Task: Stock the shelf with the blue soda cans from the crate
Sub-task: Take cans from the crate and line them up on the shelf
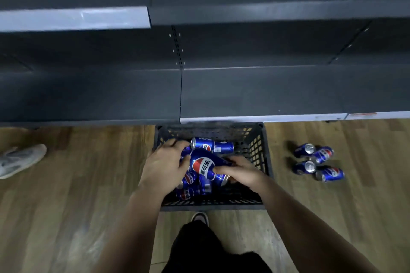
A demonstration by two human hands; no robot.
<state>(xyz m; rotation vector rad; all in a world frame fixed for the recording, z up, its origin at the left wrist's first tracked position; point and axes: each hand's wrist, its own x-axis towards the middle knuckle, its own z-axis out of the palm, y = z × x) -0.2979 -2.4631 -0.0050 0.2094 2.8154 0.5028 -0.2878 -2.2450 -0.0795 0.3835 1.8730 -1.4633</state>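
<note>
The right hand is grasping the top can, thumb and fingers curling round its lower end, logo facing up. The left hand is lying over the left side of the pile, its thumb against that same can. Whether its fingers are closing on another one underneath, I cannot tell.

The can is lying tilted across more blue cans, all heaped inside the dark crate at lower centre of the frame.

Here is the danger as I am reading it: smooth metal held near one end could pivot and slip out. A drop means a dent, and the heap shifting and rolling under the hands.

Further out, the crate is sitting tight against the front lip of the shelf, its far edge tucked beneath. A straight lift looks likely to be clipping that lip, so the can probably needs bringing back toward the body first.

At the right of the frame, four loose cans are lying on the wooden floor. A careless step could be kicking them away. A grey shoe is showing at the left edge, well apart.
</note>
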